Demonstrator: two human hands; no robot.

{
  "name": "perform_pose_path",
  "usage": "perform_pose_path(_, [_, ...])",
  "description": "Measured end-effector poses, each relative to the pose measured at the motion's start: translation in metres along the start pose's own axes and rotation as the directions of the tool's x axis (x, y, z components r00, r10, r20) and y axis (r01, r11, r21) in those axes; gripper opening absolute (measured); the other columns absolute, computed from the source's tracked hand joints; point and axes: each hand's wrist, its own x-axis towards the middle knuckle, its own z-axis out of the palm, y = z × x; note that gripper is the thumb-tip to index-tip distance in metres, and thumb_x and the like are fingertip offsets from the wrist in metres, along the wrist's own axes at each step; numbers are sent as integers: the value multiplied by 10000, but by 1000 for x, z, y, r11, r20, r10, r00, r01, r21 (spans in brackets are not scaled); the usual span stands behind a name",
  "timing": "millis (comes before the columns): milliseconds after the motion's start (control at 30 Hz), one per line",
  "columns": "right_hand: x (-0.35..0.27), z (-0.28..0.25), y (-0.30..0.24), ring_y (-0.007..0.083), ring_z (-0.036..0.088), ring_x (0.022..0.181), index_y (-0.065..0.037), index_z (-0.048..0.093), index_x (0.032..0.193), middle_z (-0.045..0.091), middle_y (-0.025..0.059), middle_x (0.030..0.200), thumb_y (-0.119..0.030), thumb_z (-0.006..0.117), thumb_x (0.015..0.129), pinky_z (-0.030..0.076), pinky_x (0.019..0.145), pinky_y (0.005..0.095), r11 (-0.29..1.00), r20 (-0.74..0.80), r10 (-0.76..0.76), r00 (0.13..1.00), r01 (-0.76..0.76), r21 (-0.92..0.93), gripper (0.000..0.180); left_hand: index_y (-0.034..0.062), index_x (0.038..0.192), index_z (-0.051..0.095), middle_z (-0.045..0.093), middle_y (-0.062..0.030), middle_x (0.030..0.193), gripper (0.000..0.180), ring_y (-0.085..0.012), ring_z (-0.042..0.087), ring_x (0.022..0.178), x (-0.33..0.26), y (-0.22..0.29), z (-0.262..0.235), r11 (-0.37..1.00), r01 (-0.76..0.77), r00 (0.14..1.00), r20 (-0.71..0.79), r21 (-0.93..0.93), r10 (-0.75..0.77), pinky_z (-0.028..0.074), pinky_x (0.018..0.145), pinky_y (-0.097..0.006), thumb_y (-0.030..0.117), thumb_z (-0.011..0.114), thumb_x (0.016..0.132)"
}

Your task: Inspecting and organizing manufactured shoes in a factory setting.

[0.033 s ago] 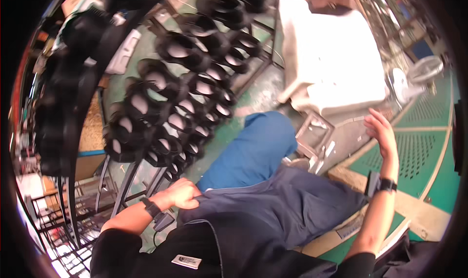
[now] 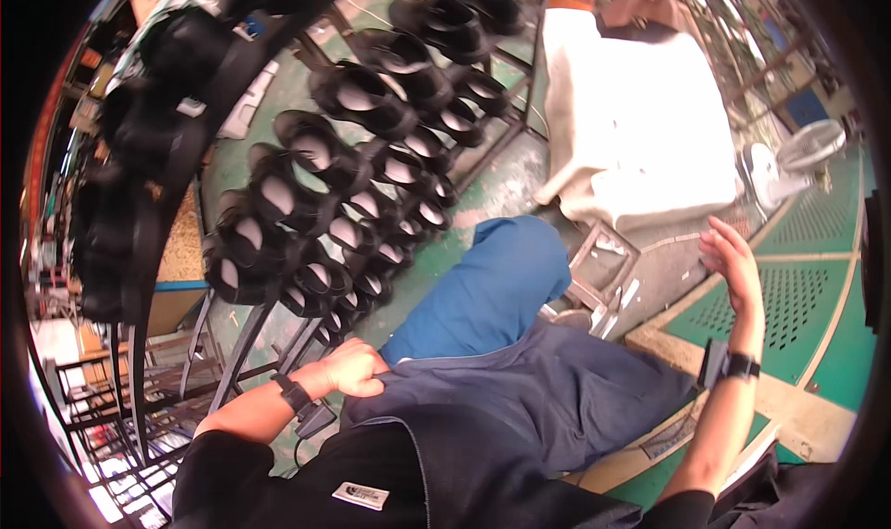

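My left hand (image 2: 357, 369) is closed at the edge of the dark blue apron (image 2: 520, 390) on my lap, its fingers pinching the cloth. Fingers stretched and slightly apart, my right hand (image 2: 733, 262) is raised with nothing in it. Below that hand is the green perforated panel (image 2: 789, 311) of a bench, and a white cloth-covered surface (image 2: 640, 121) lies just beyond it. A wrist strap with a small dark device sits on each forearm.
Racks of black shoes (image 2: 362, 102) stand close on my left, with dark metal legs beneath. A small fan (image 2: 812, 144) stands at the far right. A brown metal frame (image 2: 599, 264) is beside my blue-trousered knee (image 2: 510, 260).
The whole view has shifted a little, so the shoes and the white surface sit slightly farther right and the surface lower. Both hands keep their poses.
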Motion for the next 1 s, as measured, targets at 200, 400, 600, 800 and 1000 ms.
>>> perform_pose_path(200, [-93, -1, -65, 155, 645, 988, -95, 515, 1428, 670, 61, 1142, -205, 572, 971, 508, 806, 285, 953, 141, -102, 985, 137, -269, 473, 64, 681, 607, 604, -167, 660, 240, -415, 584, 648, -13, -12, 20, 999, -32, 987, -160, -10, 30, 446, 566, -498, 302, 572, 673])
perform_pose_path(400, [-191, 12, -75, 177, 657, 911, -65, 471, 1450, 644, 95, 1148, -214, 607, 947, 544, 712, 285, 980, 106, -148, 983, 160, -116, 542, 53, 704, 613, 626, -157, 698, 240, -402, 599, 682, -17, -18, 18, 995, -89, 974, -213, -50, 77, 446, 567, -484, 290, 588, 678])
perform_pose_path(600, [-230, 36, -41, 195, 689, 798, -21, 407, 1468, 637, 115, 1046, -256, 624, 956, 589, 533, 279, 977, 30, -140, 990, 134, 167, 604, 37, 737, 611, 531, -100, 600, 284, -193, 456, 538, -16, -35, 10, 956, -9, 1000, -19, -295, 4, 382, 545, -369, 280, 613, 884])
perform_pose_path(800, [-207, 43, 24, 185, 682, 781, 10, 451, 1425, 650, 102, 964, -160, 595, 962, 580, 611, 276, 949, -20, -28, 999, 33, 312, 513, 30, 1019, 664, 667, -72, 970, 316, -146, 657, 901, -12, -11, -38, 721, -34, 989, -128, -692, -77, 509, 827, -336, 326, 565, 971])
perform_pose_path(1000, [-204, 45, 27, 136, 606, 830, 41, 524, 1349, 657, 62, 916, -52, 597, 931, 500, 774, 275, 965, 209, -111, 972, 155, -209, 434, 76, 1151, 637, 597, -139, 1260, 358, -326, 566, 1173, -3, 6, -104, 918, 219, 488, -852, 331, 191, 420, 1017, -462, 193, 669, 814])
